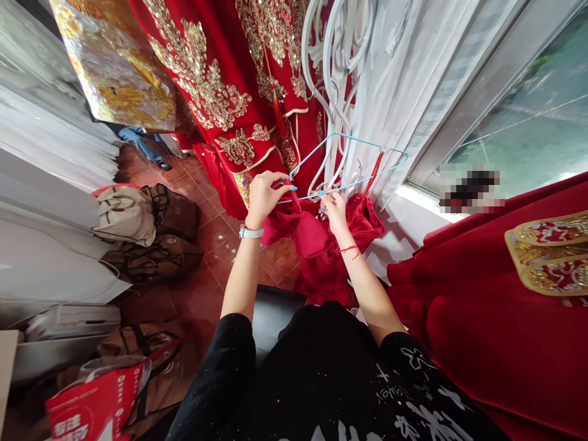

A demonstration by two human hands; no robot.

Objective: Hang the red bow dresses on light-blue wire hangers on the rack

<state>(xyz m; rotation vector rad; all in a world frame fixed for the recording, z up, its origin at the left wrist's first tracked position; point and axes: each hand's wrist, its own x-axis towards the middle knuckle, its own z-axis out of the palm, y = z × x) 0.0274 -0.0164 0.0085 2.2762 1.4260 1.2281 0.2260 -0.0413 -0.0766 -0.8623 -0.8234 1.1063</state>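
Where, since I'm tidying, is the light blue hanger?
The light blue hanger sits centre in the head view, between the left hand and right hand, in front of the white scrollwork rack.

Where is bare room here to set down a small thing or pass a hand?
Brown tile floor shows between the brown bags and the red cloth. A narrow white sill borders the window. Crowded around the left hand and right hand, where a blue hanger meets a white rack.
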